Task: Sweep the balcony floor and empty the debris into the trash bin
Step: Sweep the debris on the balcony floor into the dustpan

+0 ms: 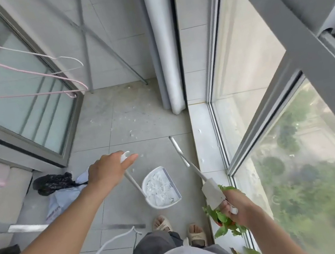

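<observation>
Balcony: grey tiled floor [97,133] between a sliding glass door [15,102] and a window [269,110].
Dustpan: we see the dustpan [161,188] on the tiles, full of white scraps.
Left hand: our left hand [107,169] curls round the top of its handle [135,184].
Right hand: our right hand [238,205] grips the broom [190,167], its head [212,193] raised beside the hand.
Debris: scraps [130,119] lie further along the floor.
Nearby: bags [57,183] left, a plant [224,216] right.

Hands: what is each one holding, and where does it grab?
The left hand grips the top of the dustpan handle. The right hand holds a long broom at its wide end, fingers curled round it.
</observation>
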The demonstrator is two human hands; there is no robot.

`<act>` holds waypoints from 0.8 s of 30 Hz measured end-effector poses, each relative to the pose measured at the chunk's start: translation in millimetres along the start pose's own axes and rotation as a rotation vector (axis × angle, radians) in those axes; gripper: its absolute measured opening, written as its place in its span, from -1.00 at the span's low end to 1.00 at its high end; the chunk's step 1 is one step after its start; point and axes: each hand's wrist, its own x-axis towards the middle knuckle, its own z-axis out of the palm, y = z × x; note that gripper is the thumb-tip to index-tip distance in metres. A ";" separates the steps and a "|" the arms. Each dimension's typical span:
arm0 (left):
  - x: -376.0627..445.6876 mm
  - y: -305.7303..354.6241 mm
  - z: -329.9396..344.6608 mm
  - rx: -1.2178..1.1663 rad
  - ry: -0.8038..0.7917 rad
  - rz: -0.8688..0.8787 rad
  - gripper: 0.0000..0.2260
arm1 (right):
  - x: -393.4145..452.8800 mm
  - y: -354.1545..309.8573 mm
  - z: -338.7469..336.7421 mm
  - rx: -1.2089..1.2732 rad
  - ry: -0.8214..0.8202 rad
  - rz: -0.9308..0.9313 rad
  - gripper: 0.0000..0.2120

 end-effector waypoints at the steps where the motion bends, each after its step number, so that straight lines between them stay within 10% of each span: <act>1: 4.3 2.9 -1.3 0.010 -0.002 0.009 -0.43 | -3.3 -4.0 -1.5 -0.014 0.004 -0.032 -0.82; 24: 123.8 60.8 -0.1 0.003 -0.059 0.362 -0.41 | -76.7 -89.5 7.6 -0.030 0.247 -0.205 -0.83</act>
